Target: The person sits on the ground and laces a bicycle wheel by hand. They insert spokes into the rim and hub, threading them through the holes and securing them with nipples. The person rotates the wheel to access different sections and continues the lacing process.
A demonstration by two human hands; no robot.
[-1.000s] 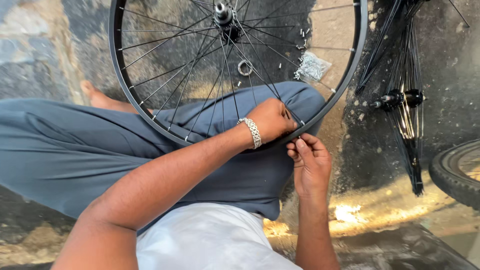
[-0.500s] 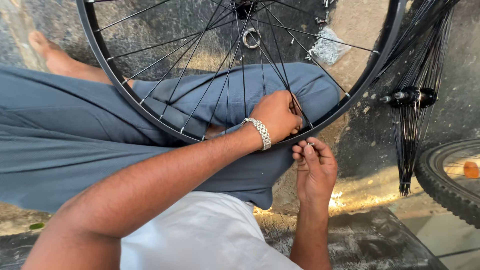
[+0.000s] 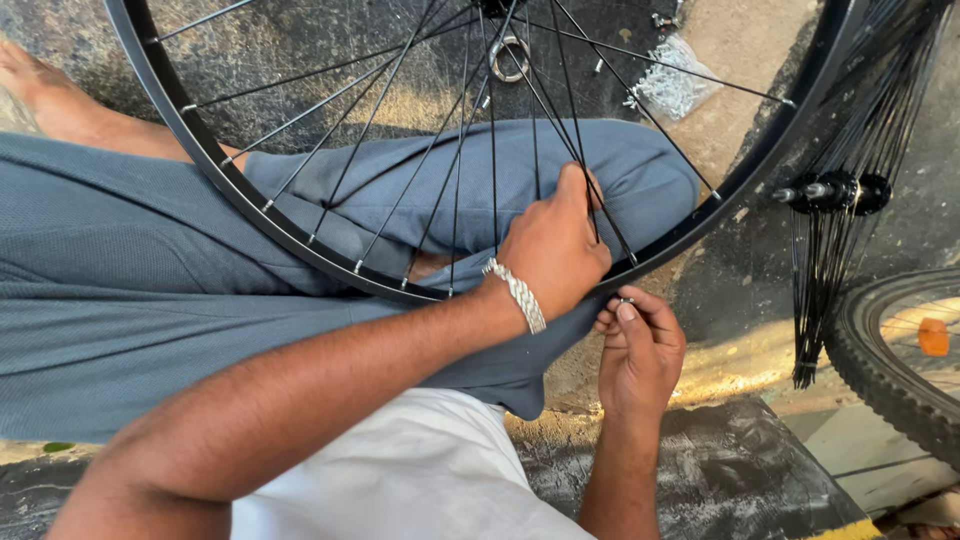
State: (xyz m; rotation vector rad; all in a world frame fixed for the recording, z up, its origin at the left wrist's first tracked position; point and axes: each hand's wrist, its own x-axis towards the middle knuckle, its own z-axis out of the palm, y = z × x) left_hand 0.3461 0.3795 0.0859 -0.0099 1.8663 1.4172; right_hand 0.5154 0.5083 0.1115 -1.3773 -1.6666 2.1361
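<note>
A black bicycle wheel rim (image 3: 200, 150) with thin spokes rests across my lap, over my grey trousers. My left hand (image 3: 550, 250), with a silver bracelet on the wrist, reaches over the lower rim edge, its fingers closed around a spoke (image 3: 585, 190) just inside the rim. My right hand (image 3: 640, 350) sits just under the rim's outer edge. Thumb and fingertips pinch a small metal spoke nipple (image 3: 626, 300) against the rim.
A hub with a loose bundle of black spokes (image 3: 835, 190) hangs at the right, above a tyred wheel (image 3: 890, 370). A clear bag of small metal parts (image 3: 675, 85) and a metal ring (image 3: 508, 58) lie on the concrete behind the wheel. My bare foot (image 3: 50, 100) is at top left.
The view has shifted so the wheel sits lower and closer. My left hand stays on the spoke at the rim, and my right hand has come up tight against the rim's outer edge.
</note>
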